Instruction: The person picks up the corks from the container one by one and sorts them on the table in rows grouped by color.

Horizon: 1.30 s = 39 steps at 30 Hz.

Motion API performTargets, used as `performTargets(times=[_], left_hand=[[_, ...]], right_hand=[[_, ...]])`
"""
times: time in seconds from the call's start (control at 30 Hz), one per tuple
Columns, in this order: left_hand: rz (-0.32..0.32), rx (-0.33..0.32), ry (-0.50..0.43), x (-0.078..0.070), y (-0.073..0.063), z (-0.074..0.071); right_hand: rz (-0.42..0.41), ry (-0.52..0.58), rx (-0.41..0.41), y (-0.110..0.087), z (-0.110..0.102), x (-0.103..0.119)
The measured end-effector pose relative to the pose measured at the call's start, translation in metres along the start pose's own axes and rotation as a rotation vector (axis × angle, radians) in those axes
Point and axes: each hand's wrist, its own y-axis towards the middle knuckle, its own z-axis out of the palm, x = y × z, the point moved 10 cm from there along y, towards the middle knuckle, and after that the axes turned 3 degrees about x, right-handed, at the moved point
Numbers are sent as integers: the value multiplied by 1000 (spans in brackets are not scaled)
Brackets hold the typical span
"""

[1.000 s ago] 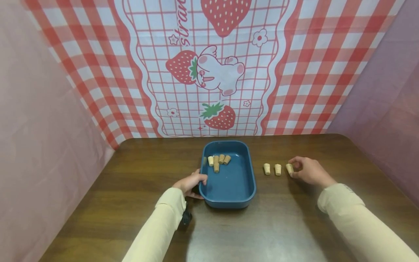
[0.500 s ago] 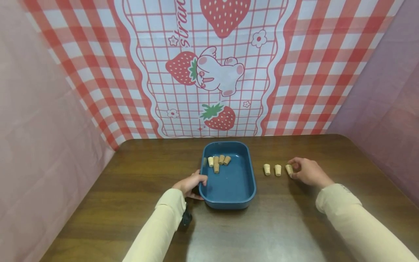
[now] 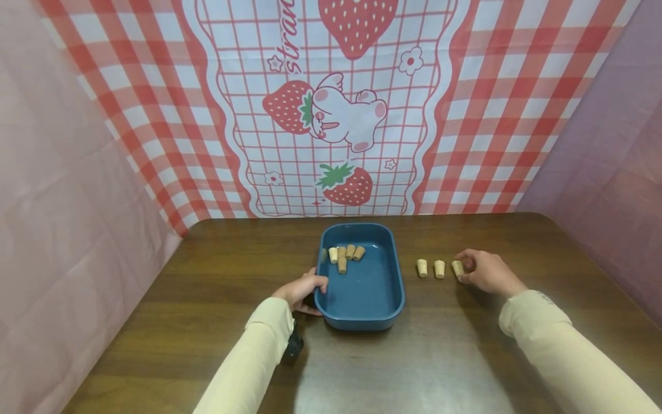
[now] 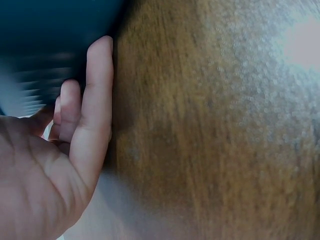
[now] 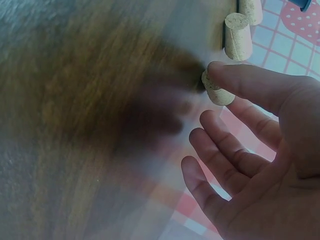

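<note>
The left hand (image 3: pixel 301 289) holds a deep blue rectangular container (image 3: pixel 362 299) by its left side, the thumb over the rim. In the left wrist view its fingers (image 4: pixel 95 95) lie along the outer wall, low by the table. To the right of the container, the right hand (image 3: pixel 491 272) pinches a pale tapered cork stopper (image 3: pixel 457 268) between thumb and forefinger; the other fingers are spread in the right wrist view. The stopper leans slightly. Left of it two similar cork stoppers, a middle one (image 3: pixel 439 269) and an outer one (image 3: pixel 422 268), stand upright in a row.
Several cork stoppers lie in the container's far left part, one pale (image 3: pixel 333 255) and the others browner (image 3: pixel 342 260). The brown wooden table (image 3: pixel 233 259) ends at a red-checked strawberry cloth (image 3: pixel 450 172). Pink drapes (image 3: pixel 93 230) hang on both sides.
The pinched stopper and right hand shift barely at all, with the stopper staying at the row's right end. The left hand and container keep their places.
</note>
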Motion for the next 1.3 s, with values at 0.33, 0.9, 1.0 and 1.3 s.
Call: performTargets(times=[0.33, 0.9, 1.0, 1.3], left_hand=[[-1, -3, 10, 0, 1, -1], [-7, -4, 3, 2, 2, -2], [-5, -8, -1, 2, 2, -2], [-3, -15, -9, 2, 2, -1]], right_hand=[[2, 6, 0, -1, -3, -1], [14, -2, 25, 1, 0, -1], [23, 10, 32, 2, 1, -1], [24, 17, 29, 2, 1, 0]])
